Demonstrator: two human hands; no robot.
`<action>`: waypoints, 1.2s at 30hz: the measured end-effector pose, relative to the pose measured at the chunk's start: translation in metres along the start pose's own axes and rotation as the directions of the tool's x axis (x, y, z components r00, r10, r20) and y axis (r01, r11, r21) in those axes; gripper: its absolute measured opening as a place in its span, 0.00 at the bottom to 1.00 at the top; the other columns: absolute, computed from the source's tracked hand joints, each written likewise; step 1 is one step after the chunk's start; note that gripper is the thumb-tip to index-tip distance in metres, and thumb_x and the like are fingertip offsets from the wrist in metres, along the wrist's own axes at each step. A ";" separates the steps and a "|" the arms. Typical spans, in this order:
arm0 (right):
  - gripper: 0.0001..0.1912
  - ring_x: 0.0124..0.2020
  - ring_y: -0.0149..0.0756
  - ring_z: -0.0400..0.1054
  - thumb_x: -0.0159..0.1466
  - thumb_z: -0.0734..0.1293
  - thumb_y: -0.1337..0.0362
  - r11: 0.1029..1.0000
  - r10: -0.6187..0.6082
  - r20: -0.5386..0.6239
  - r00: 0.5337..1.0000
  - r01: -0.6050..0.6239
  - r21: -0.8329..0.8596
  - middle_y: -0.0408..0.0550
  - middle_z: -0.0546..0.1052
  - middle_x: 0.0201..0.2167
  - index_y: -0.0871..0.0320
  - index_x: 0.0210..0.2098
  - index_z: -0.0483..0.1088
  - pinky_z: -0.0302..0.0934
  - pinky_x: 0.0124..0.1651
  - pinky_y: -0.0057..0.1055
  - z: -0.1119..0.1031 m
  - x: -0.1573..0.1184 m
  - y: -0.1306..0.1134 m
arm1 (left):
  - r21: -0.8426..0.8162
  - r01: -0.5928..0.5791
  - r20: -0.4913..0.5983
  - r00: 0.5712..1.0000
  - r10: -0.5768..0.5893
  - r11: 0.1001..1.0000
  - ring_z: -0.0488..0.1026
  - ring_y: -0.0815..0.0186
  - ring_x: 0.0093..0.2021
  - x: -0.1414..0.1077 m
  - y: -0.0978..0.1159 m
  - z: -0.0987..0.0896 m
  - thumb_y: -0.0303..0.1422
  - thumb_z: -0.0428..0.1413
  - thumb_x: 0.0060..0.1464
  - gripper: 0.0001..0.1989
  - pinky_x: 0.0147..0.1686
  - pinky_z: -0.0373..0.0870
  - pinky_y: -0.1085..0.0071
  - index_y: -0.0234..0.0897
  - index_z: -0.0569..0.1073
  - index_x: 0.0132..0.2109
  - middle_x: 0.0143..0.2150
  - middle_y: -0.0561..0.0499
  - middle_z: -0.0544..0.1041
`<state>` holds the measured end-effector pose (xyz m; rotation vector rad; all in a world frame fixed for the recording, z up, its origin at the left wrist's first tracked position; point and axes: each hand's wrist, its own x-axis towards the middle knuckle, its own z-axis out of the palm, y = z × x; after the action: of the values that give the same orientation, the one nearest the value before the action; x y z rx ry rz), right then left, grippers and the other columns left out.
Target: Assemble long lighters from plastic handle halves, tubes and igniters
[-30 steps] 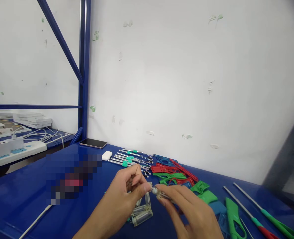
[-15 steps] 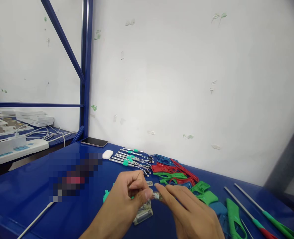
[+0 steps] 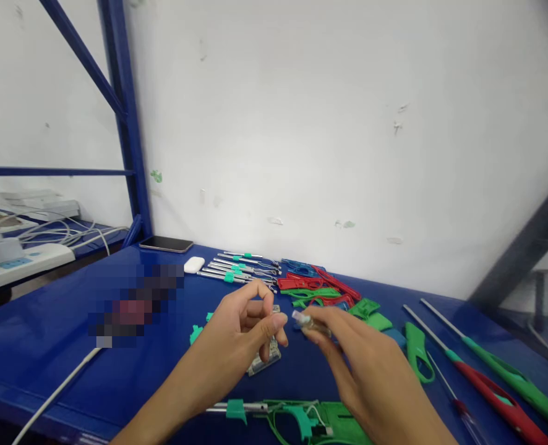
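My right hand (image 3: pixel 364 355) pinches a small clear lighter fuel tank (image 3: pixel 319 326) with a whitish valve tip, which points left. A short gap away, my left hand (image 3: pixel 241 330) has its fingers loosely curled and apart, with nothing visible in them. Behind the left fingers, several similar clear tanks (image 3: pixel 263 363) lie on the blue table, beside small teal plastic parts (image 3: pixel 196 334). Nearest me lies a green lighter half-shell (image 3: pixel 343 425), partly covered by the right hand and forearm. A metal tube (image 3: pixel 258 408), a teal trigger (image 3: pixel 299 420) and thin wires lie in or at it.
Metal rods (image 3: pixel 222 274) with teal clips and wires lie at the back, near a phone (image 3: pixel 166 245) and a white case (image 3: pixel 194 265). Red, green and blue shells (image 3: pixel 320 284) are heaped by the wall. Long-necked red (image 3: pixel 492 395) and green (image 3: pixel 515 377) lighters and a screwdriver (image 3: pixel 462 408) lie right.
My hands, which met around the tank's tip, are now apart, with the tank in the right hand. The view has tilted down, bringing the green half-shell into sight.
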<state>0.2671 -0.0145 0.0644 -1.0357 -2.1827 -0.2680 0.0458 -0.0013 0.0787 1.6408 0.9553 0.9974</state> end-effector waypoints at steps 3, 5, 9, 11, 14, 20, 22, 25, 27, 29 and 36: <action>0.08 0.33 0.37 0.81 0.81 0.56 0.60 0.979 0.184 0.144 0.972 -0.194 0.060 0.44 0.83 0.40 0.49 0.52 0.65 0.70 0.32 0.29 -0.014 -0.006 0.006 | 0.177 0.022 0.041 0.999 -0.030 0.984 0.69 0.66 0.31 -0.001 -0.004 0.011 0.41 0.55 0.67 0.07 0.32 0.61 0.69 0.44 0.68 0.44 0.34 0.57 0.76; 0.09 0.32 0.35 0.78 0.82 0.54 0.58 0.959 0.241 0.268 0.933 -0.271 0.082 0.42 0.80 0.37 0.49 0.47 0.63 0.68 0.32 0.28 -0.019 -0.011 0.010 | 0.310 -0.001 0.090 0.996 -0.028 0.951 0.70 0.64 0.34 -0.001 -0.010 0.019 0.35 0.55 0.67 0.04 0.35 0.60 0.67 0.43 0.75 0.44 0.35 0.55 0.77; 0.05 0.30 0.34 0.72 0.79 0.58 0.60 0.948 0.251 0.436 0.864 -0.310 0.068 0.39 0.75 0.34 0.48 0.43 0.60 0.66 0.31 0.27 -0.022 -0.019 0.016 | 0.487 -0.069 0.192 0.981 -0.030 0.871 0.74 0.59 0.41 -0.003 -0.023 0.032 0.30 0.55 0.67 0.11 0.43 0.61 0.63 0.41 0.81 0.38 0.38 0.50 0.80; 0.05 0.28 0.34 0.69 0.78 0.61 0.62 0.944 0.271 0.466 0.842 -0.328 0.044 0.38 0.73 0.32 0.48 0.42 0.60 0.63 0.29 0.27 -0.022 -0.021 0.019 | 0.531 -0.082 0.216 0.976 -0.041 0.843 0.74 0.57 0.43 -0.003 -0.027 0.038 0.32 0.55 0.69 0.12 0.45 0.61 0.62 0.41 0.83 0.39 0.40 0.48 0.80; 0.07 0.28 0.34 0.69 0.78 0.61 0.61 0.938 0.281 0.493 0.823 -0.345 0.042 0.37 0.74 0.31 0.48 0.41 0.62 0.62 0.29 0.27 -0.024 -0.022 0.022 | 0.564 -0.089 0.239 0.969 -0.059 0.821 0.74 0.57 0.44 -0.004 -0.032 0.045 0.34 0.57 0.70 0.12 0.45 0.61 0.62 0.41 0.84 0.39 0.41 0.48 0.80; 0.10 0.28 0.33 0.74 0.79 0.62 0.60 0.943 0.255 0.519 0.816 -0.328 0.052 0.36 0.78 0.30 0.48 0.39 0.68 0.63 0.31 0.27 -0.031 -0.028 0.028 | 0.596 -0.093 0.260 0.962 -0.082 0.798 0.74 0.57 0.44 -0.004 -0.037 0.053 0.31 0.57 0.69 0.11 0.44 0.62 0.62 0.38 0.83 0.38 0.41 0.46 0.79; 0.09 0.27 0.33 0.75 0.77 0.65 0.60 0.941 0.264 0.518 0.814 -0.334 0.044 0.35 0.78 0.29 0.48 0.38 0.69 0.63 0.29 0.27 -0.032 -0.030 0.030 | 0.607 -0.096 0.260 0.962 -0.084 0.789 0.74 0.56 0.44 -0.003 -0.037 0.054 0.30 0.56 0.69 0.12 0.44 0.62 0.62 0.38 0.82 0.38 0.41 0.46 0.79; 0.06 0.25 0.33 0.75 0.73 0.71 0.61 0.937 0.285 0.512 0.811 -0.347 0.028 0.34 0.79 0.28 0.47 0.40 0.70 0.64 0.26 0.26 -0.031 -0.033 0.032 | 0.617 -0.104 0.267 0.960 -0.083 0.780 0.73 0.56 0.46 -0.003 -0.036 0.053 0.30 0.54 0.70 0.12 0.45 0.63 0.62 0.38 0.81 0.39 0.42 0.46 0.78; 0.05 0.27 0.33 0.78 0.72 0.72 0.60 0.936 0.289 0.494 0.820 -0.350 0.033 0.35 0.81 0.30 0.47 0.43 0.71 0.68 0.29 0.25 -0.030 -0.035 0.032 | 0.619 -0.104 0.266 0.960 -0.083 0.779 0.73 0.56 0.47 -0.003 -0.036 0.053 0.30 0.54 0.70 0.11 0.45 0.63 0.62 0.38 0.80 0.39 0.43 0.47 0.77; 0.02 0.30 0.33 0.81 0.76 0.68 0.58 0.944 0.272 0.451 0.850 -0.327 0.048 0.36 0.83 0.33 0.46 0.46 0.71 0.72 0.32 0.24 -0.029 -0.038 0.032 | 0.617 -0.101 0.258 0.963 -0.079 0.780 0.73 0.57 0.47 -0.004 -0.036 0.053 0.29 0.53 0.70 0.10 0.45 0.63 0.63 0.38 0.78 0.40 0.44 0.47 0.77; 0.21 0.43 0.43 0.85 0.81 0.56 0.52 0.988 0.131 0.354 0.926 -0.153 0.035 0.51 0.87 0.48 0.53 0.63 0.71 0.78 0.37 0.30 -0.026 -0.046 0.044 | 0.589 -0.093 0.232 0.971 -0.058 0.803 0.73 0.59 0.45 -0.007 -0.035 0.047 0.30 0.51 0.70 0.07 0.45 0.63 0.64 0.41 0.73 0.42 0.45 0.51 0.77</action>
<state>0.3331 -0.0255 0.0484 -1.2796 -2.3956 0.0587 0.0820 -0.0145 0.0342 2.2373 1.1591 0.4972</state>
